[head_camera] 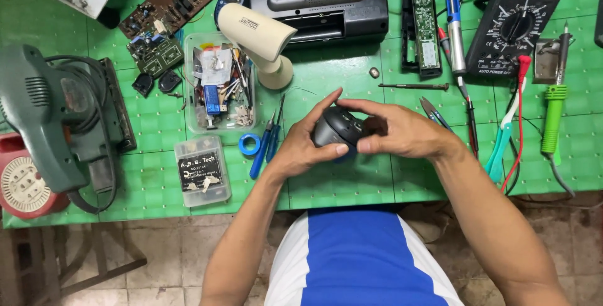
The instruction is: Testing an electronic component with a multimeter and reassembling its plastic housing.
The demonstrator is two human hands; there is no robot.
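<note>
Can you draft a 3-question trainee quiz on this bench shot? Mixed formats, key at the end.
1. True or false: both hands hold the dark rounded device above the green mat.
2. Multiple choice: what lies directly left of the left hand? A) two blue-handled screwdrivers B) a hammer C) a glue bottle
3. Short answer: which tool with a bright green handle lies at the right end of the bench?

Key:
1. True. The left hand cups it from below and the right hand closes its grip on it from the side.
2. A.
3. The soldering iron, beside the black multimeter.
</note>
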